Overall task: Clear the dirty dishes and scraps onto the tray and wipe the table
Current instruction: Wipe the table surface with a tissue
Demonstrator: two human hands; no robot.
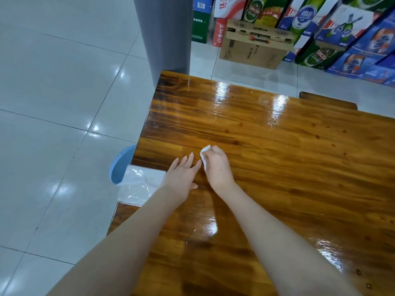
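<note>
- Table [288, 178] is a glossy wooden one with a wet-looking shine across the top.
- The person's right hand [217, 165] is curled round a small white tissue wad [204, 155] and is pressing it onto the tabletop, not far in from the table's left edge.
- Their left hand [181, 176] lies flat on the table just beside the right one, with fingers straight and a bit spread, holding nothing.
- Brownish drops [236, 142] are dotted over the table: a few just past the tissue, more toward the table's right side.
- A clear-wrapped tissue pack [141, 184] sits right at the table's left edge, next to the left wrist.
- A blue bin [121, 165] is on the floor against that same edge, partly hidden by the pack.
- A dark bench [327, 101] runs along the table's far side.
- A grey pillar [166, 35] stands at the table's far left corner.
- A cardboard box [254, 50] and stacked beer cartons [363, 43] sit on the floor beyond the table's far side.
</note>
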